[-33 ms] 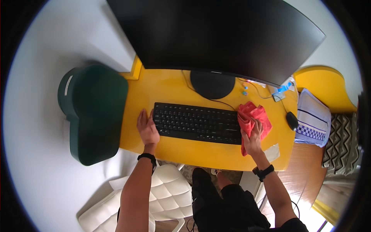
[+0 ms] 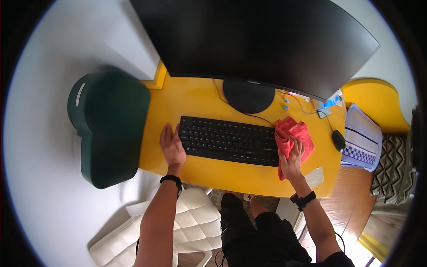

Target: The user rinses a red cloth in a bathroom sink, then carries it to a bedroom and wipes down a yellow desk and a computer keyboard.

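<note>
A black keyboard (image 2: 229, 141) lies slightly slanted across the yellow desk (image 2: 213, 175). At its left end rests my left hand (image 2: 172, 146), fingers stretched out and the thumb side against the keyboard's edge; nothing is held in it. My right hand (image 2: 291, 161) grips a crumpled red cloth (image 2: 299, 133) at the keyboard's right end. The cloth covers that end's edge, and part of it hangs down under my fingers. How far the fingers press into the keyboard is hidden by the cloth.
A large black monitor (image 2: 267, 40) on a round black stand (image 2: 250, 94) rises behind the keyboard. A black mouse (image 2: 338, 140) sits near the desk's right edge, by a folded blue cloth (image 2: 361, 138). Dark green furniture (image 2: 115, 129) borders the left side; a white padded chair (image 2: 195, 218) stands below.
The whole view has shifted slightly to the right. Both hands keep their places against the keyboard and the red cloth.
</note>
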